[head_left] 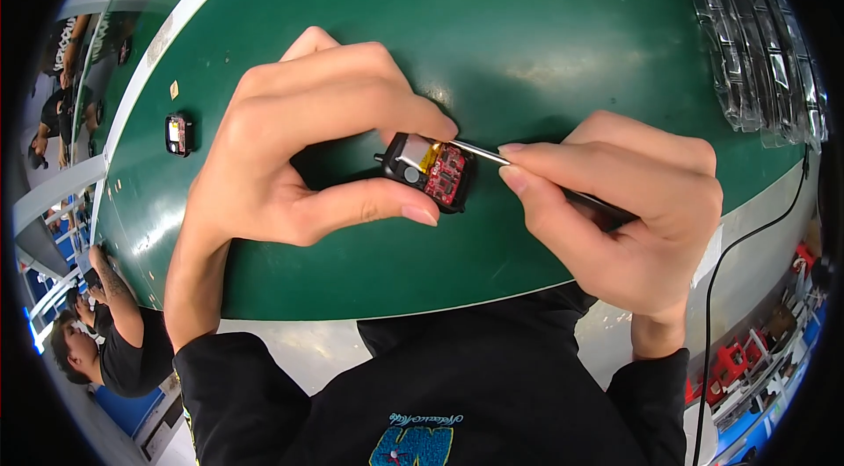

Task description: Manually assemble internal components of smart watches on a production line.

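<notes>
Between the thumb and fingers of my left hand (299, 132) is a small black electronic device (428, 171), its inside exposed. A red circuit board, a silvery battery-like block, yellow tape and a round grey part show in it. My right hand (629, 202) pinches a thin metal tool (479, 151), perhaps tweezers or a screwdriver; its dark rear part lies under the palm. The tool's tip reaches the device's upper edge, beside my left fingertip. Whether the tip touches the board, I cannot tell.
Another small opened device (178, 134) lies at the left on the green table (527, 44), near a yellowish scrap (174, 90). Clear plastic trays (738, 44) are stacked at the far right. A black cable (756, 233) hangs beyond the right edge. A person (114, 334) sits at the left.
</notes>
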Available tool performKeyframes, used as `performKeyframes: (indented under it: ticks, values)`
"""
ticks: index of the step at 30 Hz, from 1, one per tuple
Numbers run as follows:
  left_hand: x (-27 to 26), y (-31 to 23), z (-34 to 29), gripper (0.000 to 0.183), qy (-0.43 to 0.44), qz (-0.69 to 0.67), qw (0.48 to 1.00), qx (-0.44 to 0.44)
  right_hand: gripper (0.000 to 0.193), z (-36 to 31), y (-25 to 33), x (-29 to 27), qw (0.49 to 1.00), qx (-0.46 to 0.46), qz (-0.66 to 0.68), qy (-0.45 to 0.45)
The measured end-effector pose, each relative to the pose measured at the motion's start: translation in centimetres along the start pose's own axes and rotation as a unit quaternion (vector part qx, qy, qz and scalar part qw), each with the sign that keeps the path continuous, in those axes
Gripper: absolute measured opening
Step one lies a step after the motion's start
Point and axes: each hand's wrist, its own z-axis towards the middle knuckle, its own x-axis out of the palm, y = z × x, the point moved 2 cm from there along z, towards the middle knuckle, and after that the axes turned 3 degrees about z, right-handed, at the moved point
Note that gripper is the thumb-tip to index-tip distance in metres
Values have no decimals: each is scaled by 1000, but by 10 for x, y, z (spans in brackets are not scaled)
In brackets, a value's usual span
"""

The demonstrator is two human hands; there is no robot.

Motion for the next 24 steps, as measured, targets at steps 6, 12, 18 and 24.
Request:
performKeyframes:
  ticks: [6, 12, 18, 24]
  values:
    - [-1, 2, -2, 61, 9, 15, 1000, 15, 22, -1, -3, 2, 1000, -23, -6, -7]
    - [-1, 3, -2, 61, 4, 14, 1000, 19, 20, -1, -2, 1, 999, -37, -16, -12]
    - [2, 1, -4, 67, -7, 13, 1000, -8, 19, -5, -3, 3, 997, -45, -44, -38]
    - [3, -1, -1, 69, -15, 12, 1000, -10, 19, -8, 1, 4, 997, -56, -42, -43]
